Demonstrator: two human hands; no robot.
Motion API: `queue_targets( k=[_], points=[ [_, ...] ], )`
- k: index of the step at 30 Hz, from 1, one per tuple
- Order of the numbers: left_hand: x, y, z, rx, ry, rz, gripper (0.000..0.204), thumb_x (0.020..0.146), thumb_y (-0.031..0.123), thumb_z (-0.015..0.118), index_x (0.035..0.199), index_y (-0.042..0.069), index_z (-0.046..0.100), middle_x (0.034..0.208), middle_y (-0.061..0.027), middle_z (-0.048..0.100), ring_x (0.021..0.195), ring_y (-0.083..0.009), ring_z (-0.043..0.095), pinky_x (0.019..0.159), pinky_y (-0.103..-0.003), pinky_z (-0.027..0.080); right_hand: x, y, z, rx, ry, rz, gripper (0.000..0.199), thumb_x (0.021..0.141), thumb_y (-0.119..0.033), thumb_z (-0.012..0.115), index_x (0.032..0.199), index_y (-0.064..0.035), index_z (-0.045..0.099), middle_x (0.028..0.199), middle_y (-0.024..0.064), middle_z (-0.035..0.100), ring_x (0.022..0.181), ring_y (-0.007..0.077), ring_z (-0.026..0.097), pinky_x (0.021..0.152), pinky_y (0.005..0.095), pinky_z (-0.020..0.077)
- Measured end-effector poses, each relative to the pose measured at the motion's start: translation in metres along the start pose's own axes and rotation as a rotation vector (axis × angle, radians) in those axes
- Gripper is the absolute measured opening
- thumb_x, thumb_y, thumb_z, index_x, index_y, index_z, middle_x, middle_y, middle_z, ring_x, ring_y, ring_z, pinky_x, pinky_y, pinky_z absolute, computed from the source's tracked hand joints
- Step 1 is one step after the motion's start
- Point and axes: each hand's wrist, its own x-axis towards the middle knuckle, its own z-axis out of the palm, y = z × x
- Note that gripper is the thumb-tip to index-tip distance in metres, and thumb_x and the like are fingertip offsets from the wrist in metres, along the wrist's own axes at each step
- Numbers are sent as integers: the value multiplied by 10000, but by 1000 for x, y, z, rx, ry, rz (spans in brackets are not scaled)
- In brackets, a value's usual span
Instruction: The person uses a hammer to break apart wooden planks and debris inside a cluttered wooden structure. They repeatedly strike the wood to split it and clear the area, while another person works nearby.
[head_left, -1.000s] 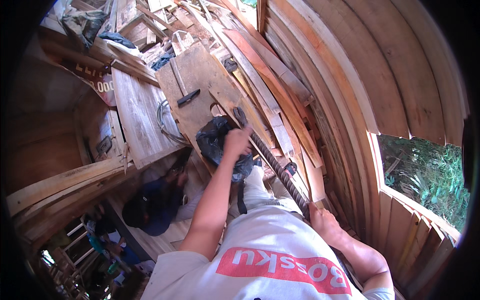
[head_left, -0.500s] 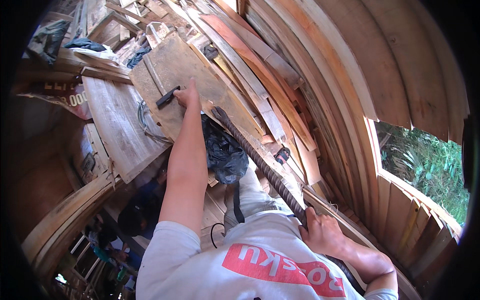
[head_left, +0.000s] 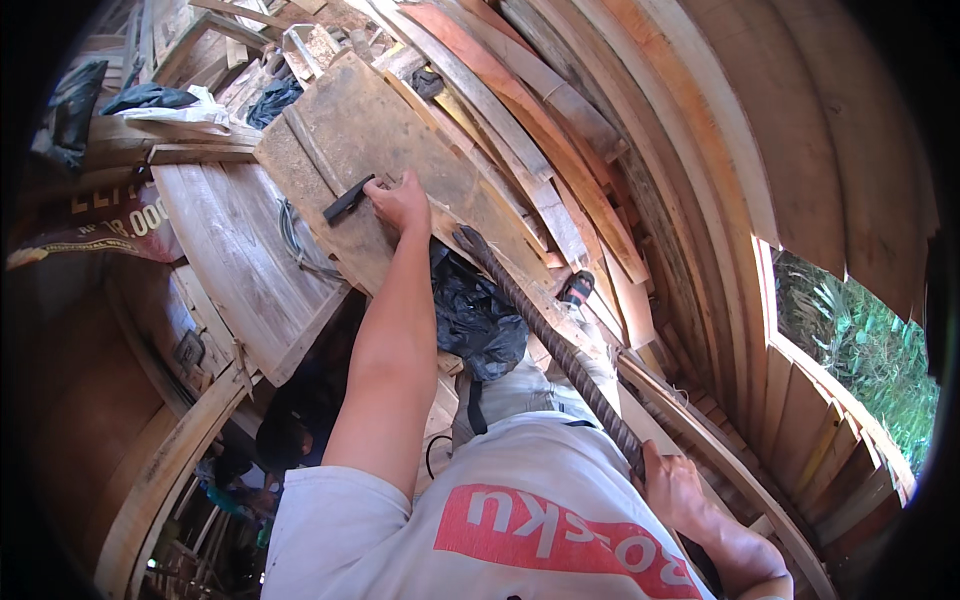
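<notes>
My left hand [head_left: 402, 203] is stretched forward over a worn wooden board [head_left: 360, 115], closed on one end of a short black bar-shaped piece [head_left: 348, 200]. What kind of tool the piece is, I cannot make out. At my right side, my right hand [head_left: 675, 487] is wrapped round the lower part of a long brown ribbed metal rod [head_left: 545, 335]. The rod slants up and away to the left, its flattened far tip resting by the board's near edge. Part of the rod is hidden behind my right hand.
A black plastic bag [head_left: 478, 320] hangs beneath the board's near edge. Long planks [head_left: 540, 90] lie along the right, beside a curved plank wall [head_left: 690, 150] with an opening. A pale wooden panel [head_left: 245, 255] with coiled wire is at left. Another person [head_left: 290, 430] is below left.
My left hand has drawn slightly right and nearer with the black piece, its raised index finger now bent in. The view has shifted a little; my right hand stays on the rod.
</notes>
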Motion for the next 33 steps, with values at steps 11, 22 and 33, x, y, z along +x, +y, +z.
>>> queue_targets(
  k=[11, 22, 33],
  points=[
    [2, 4, 0, -24, -17, -12, 457, 723, 249, 659, 1058, -31, 523, 998, -228, 593, 950, -377, 566, 847, -442, 433, 8, 2, -13, 36, -54, 68, 225, 762, -80, 550, 923, 49, 461, 678, 232, 623, 649, 397, 641, 623, 466, 508],
    [4, -12, 6, -95, 48, 33, 398, 718, 199, 649, 1015, -33, 520, 903, -181, 598, 856, -334, 588, 793, -420, 453, 16, 35, -2, 49, -168, 88, 232, 766, -72, 507, 967, 36, 463, 682, 229, 629, 649, 399, 642, 608, 481, 500],
    [4, -11, 1, -70, -1, 85, 405, 752, 193, 623, 1052, -76, 589, 1013, -221, 627, 938, -329, 594, 861, -387, 449, 31, 58, 32, 164, -159, 49, 324, 759, -189, 555, 980, 23, 450, 686, 221, 629, 663, 394, 639, 614, 484, 493]
  ],
)
